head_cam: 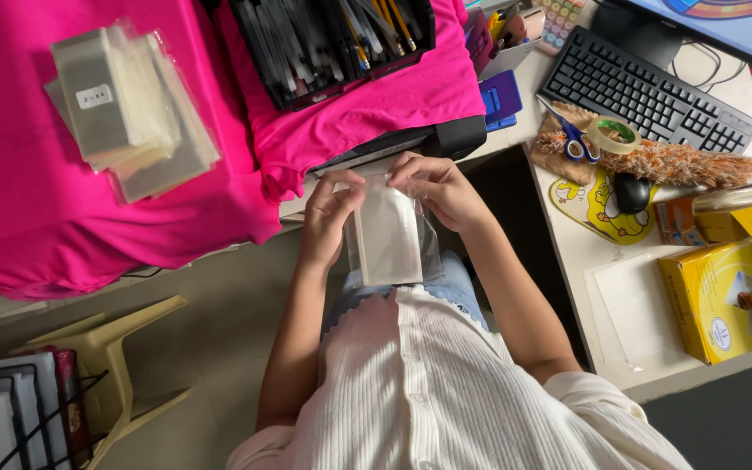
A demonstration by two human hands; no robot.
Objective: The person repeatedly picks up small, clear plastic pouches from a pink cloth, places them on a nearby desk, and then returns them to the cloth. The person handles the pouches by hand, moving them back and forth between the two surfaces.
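Observation:
My left hand (328,213) and my right hand (439,189) both pinch the top edge of a clear plastic sleeve (389,237) with a pale card inside it. I hold it upright over my lap, just in front of the table edge. A stack of clear plastic sleeves (128,109) lies on the pink cloth (28,200) at the upper left, away from both hands.
A black tray of pens (328,39) sits on the pink cloth ahead. To the right are a black keyboard (646,91), blue-handled scissors (576,139), a tape roll (613,133), a black mouse (631,191) and yellow boxes (724,296). A beige plastic chair (106,357) stands lower left.

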